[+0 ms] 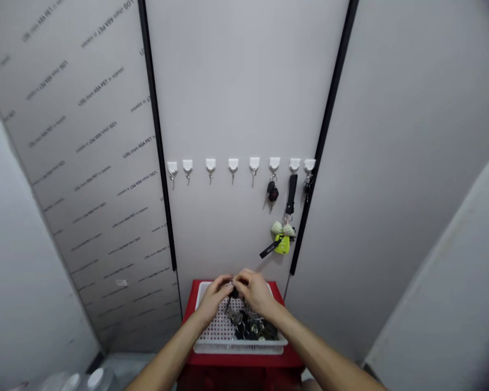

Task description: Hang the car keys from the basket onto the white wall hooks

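Pale middle panel [244,92], one, bordered by two black strips [157,130] and crossed by a single row of hooks; the work in hand looks part done, with three hooks bearing keys, five bearing none, and a pile lying below, its contents apparently left to sort. Red stand [244,360], one, at the foot of the panel. White basket [212,344], one, perforated floor, on the stand. Hands, two, above the basket: left hand [214,298] and right hand [256,293], fingers bent and drawn narrow, tips meeting around one dark item. Key pile [250,327], one, in the basket's right part, tangled; individual keys cannot be counted. Hung sets, three: a black strap [292,194] with yellow-green fob [283,245] on the seventh hook from the view's left; dark fobs [273,191] on the sixth; a small dark bunch [308,187] on the eighth. White hooks [233,165], eight. Dark key set [234,294], one, between the fingertips, partly hidden; number of keys on it cannot be told.
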A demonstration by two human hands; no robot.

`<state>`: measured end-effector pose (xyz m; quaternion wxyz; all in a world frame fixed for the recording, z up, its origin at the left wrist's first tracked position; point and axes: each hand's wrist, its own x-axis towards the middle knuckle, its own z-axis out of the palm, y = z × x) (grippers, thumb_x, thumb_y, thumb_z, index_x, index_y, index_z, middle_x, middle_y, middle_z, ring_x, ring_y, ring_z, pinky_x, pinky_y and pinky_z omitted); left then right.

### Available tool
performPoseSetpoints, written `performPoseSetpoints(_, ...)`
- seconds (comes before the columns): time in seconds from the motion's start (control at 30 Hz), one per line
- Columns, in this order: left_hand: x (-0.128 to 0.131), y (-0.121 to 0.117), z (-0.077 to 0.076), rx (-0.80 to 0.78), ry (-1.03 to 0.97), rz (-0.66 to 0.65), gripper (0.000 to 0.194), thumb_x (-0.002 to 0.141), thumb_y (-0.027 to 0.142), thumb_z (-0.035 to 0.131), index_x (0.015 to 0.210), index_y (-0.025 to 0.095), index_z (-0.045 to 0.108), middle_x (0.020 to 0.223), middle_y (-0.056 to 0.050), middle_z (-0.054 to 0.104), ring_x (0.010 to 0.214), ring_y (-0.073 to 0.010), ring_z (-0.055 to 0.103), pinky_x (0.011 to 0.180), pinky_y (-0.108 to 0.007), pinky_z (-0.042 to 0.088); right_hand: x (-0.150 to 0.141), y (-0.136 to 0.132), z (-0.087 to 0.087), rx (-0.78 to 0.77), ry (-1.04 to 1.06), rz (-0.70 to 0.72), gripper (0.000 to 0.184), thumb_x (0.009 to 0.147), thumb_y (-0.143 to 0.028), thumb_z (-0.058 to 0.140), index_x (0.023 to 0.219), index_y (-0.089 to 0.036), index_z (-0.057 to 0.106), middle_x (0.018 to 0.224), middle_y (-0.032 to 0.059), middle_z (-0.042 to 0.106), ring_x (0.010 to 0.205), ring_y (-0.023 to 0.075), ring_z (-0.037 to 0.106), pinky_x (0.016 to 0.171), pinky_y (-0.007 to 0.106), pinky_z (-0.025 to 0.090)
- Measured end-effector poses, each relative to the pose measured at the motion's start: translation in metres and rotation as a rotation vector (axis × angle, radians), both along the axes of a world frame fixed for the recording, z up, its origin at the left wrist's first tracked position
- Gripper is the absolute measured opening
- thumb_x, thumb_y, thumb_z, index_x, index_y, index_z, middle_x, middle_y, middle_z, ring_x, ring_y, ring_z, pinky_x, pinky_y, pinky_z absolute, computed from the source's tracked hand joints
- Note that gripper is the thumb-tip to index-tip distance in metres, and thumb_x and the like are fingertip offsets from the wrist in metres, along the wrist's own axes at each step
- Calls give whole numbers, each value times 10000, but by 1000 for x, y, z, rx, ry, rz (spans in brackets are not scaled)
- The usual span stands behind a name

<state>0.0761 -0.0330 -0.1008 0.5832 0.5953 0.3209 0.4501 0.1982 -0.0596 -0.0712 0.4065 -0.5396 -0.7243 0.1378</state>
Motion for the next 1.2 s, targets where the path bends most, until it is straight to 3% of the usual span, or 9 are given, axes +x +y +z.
performPoseSetpoints(0.1, 11, 4, 38, 37, -64, -109, 273, 550, 177, 549, 815, 137, 497, 804, -31, 569, 752, -123, 508, 718, -254, 378, 8, 9, 45, -58, 206, 29, 118, 633, -215, 460, 583, -136, 531, 511, -12, 508, 479, 80, 444, 486, 204, 354)
performPoseSetpoints(0.17, 23, 9, 68, 68, -90, -96, 227, 571, 153, 531, 790, 123, 480, 678, -9, 559, 603, -90, 511, 611, -227, 399, 13, 17, 77, -53, 347, 18, 103, 613, -224, 469, 599, -135, 520, 454, -37, 478, 422, 69, 427, 447, 198, 358)
performPoseSetpoints(0.4, 57, 32, 173, 153, -176, 65, 128, 687, 128, 407, 815, 123, 423, 585, 19, 505, 445, -33, 477, 451, -154, 371, 29, 52, 169, 292, 643, -88, 123, 576, -195, 487, 680, -129, 494, 498, -54, 478, 403, 50, 459, 439, 190, 406)
performPoseSetpoints(0.5, 65, 40, 199, 174, -162, 105, 128, 704, 120, 384, 823, 118, 429, 574, 17, 501, 436, -25, 476, 435, -138, 367, 33, 64, 192, 393, 637, -145, 114, 591, -163, 460, 694, -130, 496, 519, -49, 481, 414, 50, 474, 451, 193, 424)
performPoseSetpoints(0.63, 71, 48, 211, 168, -123, 154, 151, 712, 103, 364, 846, 113, 435, 541, 23, 486, 420, -22, 466, 426, -132, 364, 34, 74, 205, 404, 553, -262, 113, 602, -120, 431, 682, -127, 511, 519, -34, 491, 424, 60, 483, 457, 202, 434)
performPoseSetpoints(0.83, 69, 52, 197, 95, 18, 146, 203, 691, 87, 388, 886, 105, 440, 556, 14, 489, 406, -26, 457, 431, -147, 364, 34, 78, 196, 237, 474, -327, 194, 621, -87, 385, 751, -104, 529, 505, -10, 500, 403, 73, 481, 443, 224, 431)
performPoseSetpoints(0.97, 58, 47, 167, 59, 49, 170, 279, 670, 114, 431, 948, 123, 423, 658, -12, 525, 483, -42, 497, 470, -156, 376, 40, 66, 175, 397, 366, -309, 260, 610, -141, 420, 849, -122, 521, 693, 26, 553, 492, 84, 513, 526, 246, 434)
performPoseSetpoints(1.07, 45, 38, 120, 36, 90, 148, 286, 662, 126, 430, 947, 132, 435, 703, -22, 539, 527, -53, 508, 491, -164, 380, 42, 43, 135, 455, 247, -285, 271, 623, -200, 424, 871, -146, 517, 778, 29, 551, 556, 89, 512, 574, 254, 420)
performPoseSetpoints(1.2, 25, 17, 29, 38, 275, 88, 229, 630, 132, 450, 852, 124, 504, 707, -35, 562, 590, -83, 512, 574, -209, 399, 37, 4, 48, 114, -11, -105, 209, 638, -178, 411, 787, -148, 555, 659, 17, 564, 572, 102, 497, 586, 241, 397)
